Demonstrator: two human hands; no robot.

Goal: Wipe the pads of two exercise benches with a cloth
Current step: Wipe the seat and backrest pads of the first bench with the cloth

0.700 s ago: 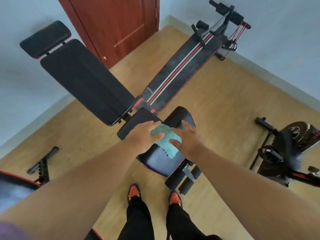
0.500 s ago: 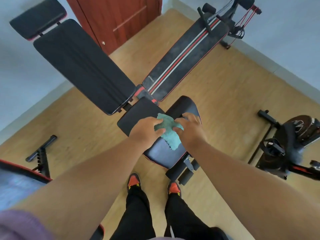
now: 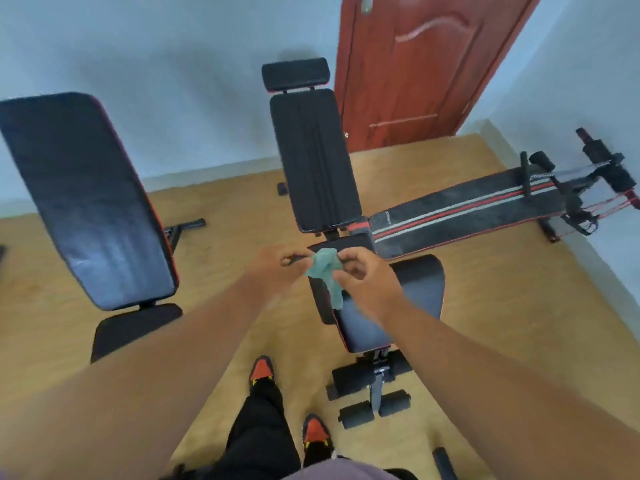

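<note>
Both hands have lifted the cloth (image 3: 325,271) off the seat pad (image 3: 415,299) below; left hand (image 3: 277,268) and right hand (image 3: 363,275) pinch its top (soft, light, floppy).

- Small pale lettering is showing on the near end of the striped bench pad (image 3: 460,211), beside its red and grey stripes, but it is too small and blurred to read.
- No other text, label, brand, number or sign is showing legibly anywhere in the room.
</note>
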